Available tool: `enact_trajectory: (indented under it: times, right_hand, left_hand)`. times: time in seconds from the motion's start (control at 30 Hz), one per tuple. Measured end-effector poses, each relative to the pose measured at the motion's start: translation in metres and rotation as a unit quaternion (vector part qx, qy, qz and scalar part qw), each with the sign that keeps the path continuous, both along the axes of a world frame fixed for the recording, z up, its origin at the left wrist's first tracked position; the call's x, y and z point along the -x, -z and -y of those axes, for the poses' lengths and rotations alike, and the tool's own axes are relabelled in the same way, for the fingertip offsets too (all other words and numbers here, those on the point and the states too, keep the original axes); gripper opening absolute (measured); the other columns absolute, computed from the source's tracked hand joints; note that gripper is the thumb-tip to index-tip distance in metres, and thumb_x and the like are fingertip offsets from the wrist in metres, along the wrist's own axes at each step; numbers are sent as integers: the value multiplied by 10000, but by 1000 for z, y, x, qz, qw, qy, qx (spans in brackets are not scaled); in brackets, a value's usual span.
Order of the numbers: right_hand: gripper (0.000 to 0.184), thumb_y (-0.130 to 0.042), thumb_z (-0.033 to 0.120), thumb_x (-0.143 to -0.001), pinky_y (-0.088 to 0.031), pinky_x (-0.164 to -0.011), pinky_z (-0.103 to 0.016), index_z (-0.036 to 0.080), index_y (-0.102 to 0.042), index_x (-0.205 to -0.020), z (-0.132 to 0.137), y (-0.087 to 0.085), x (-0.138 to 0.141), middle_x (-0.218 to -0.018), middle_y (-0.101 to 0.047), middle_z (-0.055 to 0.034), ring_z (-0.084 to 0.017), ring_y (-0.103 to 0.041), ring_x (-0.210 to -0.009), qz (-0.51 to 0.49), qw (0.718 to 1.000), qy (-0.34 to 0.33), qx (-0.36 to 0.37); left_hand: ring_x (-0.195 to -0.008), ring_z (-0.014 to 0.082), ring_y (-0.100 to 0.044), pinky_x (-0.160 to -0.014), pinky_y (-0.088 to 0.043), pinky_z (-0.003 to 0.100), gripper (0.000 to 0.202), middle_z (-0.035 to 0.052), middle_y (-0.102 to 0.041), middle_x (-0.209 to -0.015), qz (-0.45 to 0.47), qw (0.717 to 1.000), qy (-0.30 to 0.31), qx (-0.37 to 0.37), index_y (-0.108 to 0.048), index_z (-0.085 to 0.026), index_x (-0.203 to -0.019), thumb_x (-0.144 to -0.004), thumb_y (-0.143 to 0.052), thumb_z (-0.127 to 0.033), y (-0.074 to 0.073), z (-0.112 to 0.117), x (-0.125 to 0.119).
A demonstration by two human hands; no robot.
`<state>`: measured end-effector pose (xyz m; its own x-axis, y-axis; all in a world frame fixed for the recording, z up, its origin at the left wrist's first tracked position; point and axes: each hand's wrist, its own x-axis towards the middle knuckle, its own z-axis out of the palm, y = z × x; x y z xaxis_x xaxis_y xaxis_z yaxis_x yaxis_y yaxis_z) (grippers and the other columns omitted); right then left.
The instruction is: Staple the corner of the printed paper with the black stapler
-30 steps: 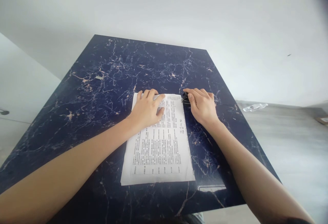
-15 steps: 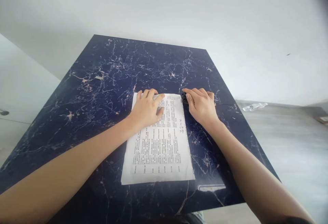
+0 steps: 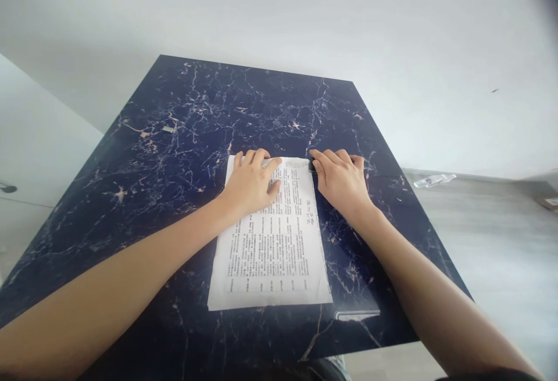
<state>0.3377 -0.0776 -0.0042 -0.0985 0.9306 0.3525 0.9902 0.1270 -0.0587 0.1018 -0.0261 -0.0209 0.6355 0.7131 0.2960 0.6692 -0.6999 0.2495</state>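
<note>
White printed sheets of paper (image 3: 270, 259), apparently a stack, lie on the dark blue marble-patterned table, with handwriting along the right margin. My left hand (image 3: 253, 180) rests flat on the upper left part of the paper, fingers spread and holding nothing. At the paper's top right corner, my right hand (image 3: 342, 178) is wrapped around a small black stapler (image 3: 311, 164). Only the stapler's front end shows, against the paper's edge; the rest is under my fingers.
A small pale strip (image 3: 168, 129) lies on the table (image 3: 261, 108) at the far left. A flat pale-edged object or reflection (image 3: 357, 315) shows near the front edge. Beyond the right edge, a clear plastic item (image 3: 435, 180) lies by the wall.
My right hand has closed down a little on the stapler, whose jaws look nearer together. My left hand and the paper stay in place; the view has shifted slightly.
</note>
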Motion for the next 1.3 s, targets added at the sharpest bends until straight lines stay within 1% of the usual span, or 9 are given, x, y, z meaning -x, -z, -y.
enact_trajectory:
  times: [0.27,0.5,0.57,0.73,0.93,1.2,1.3]
  right_hand:
    - [476,-259,346,-1102,-324,-936,-537,256,-637,-1376,-1,2,-1,-1111,-741,-120,-332,-562,-1038,13,1000,-1,-2]
    - [472,-242,357,-1105,-326,-925,-529,256,-640,-1338,-1,4,-1,-1102,-735,-116,-327,-554,-1028,13,1000,-1,-5]
    - [468,-236,356,-1107,-326,-932,-527,251,-650,-1299,-1,4,0,-1091,-729,-115,-324,-555,-1026,13,1000,5,-10]
    - [455,-228,389,-1111,-358,-887,-476,247,-657,-1174,-1,1,-2,-1067,-717,-104,-311,-567,-1000,-24,1000,14,-11]
    - [467,-199,403,-1114,-386,-847,-427,246,-637,-1164,-4,0,-9,-1085,-709,-97,-291,-581,-980,-85,996,30,-24]
    - [485,-202,426,-1107,-384,-834,-438,258,-654,-1159,-4,1,-10,-1069,-709,-99,-297,-576,-981,-93,995,22,-25]
    - [493,-192,424,-1107,-379,-830,-443,262,-654,-1164,-3,1,-9,-1043,-705,-98,-298,-571,-966,-85,996,21,-22]
  left_hand:
    - [-1205,348,-499,-1077,-370,561,428,161,-546,-1318,-11,1000,0,-4,-588,-172,-1368,-983,-526,-348,-3,1,1]
    - [-1186,347,-506,-1067,-378,555,427,164,-549,-1318,-14,1000,-3,-14,-593,-170,-1365,-982,-525,-347,-3,1,1]
    - [-1184,347,-507,-1065,-379,557,428,163,-551,-1316,-11,1000,-2,-14,-594,-173,-1365,-980,-526,-347,-3,1,1]
    - [-1172,343,-513,-1061,-381,560,426,157,-558,-1313,-3,1000,1,-19,-596,-187,-1366,-981,-531,-356,-1,0,1]
    - [-1180,353,-512,-1068,-379,574,431,169,-558,-1317,-8,1000,-1,-17,-601,-170,-1360,-980,-531,-361,-1,0,2]
    - [-1194,348,-513,-1081,-372,573,430,154,-559,-1326,-2,1000,0,-16,-594,-199,-1368,-969,-556,-355,1,0,2]
    - [-1200,353,-508,-1081,-370,574,432,163,-553,-1330,-3,1000,0,-17,-595,-183,-1369,-978,-544,-361,1,-1,1]
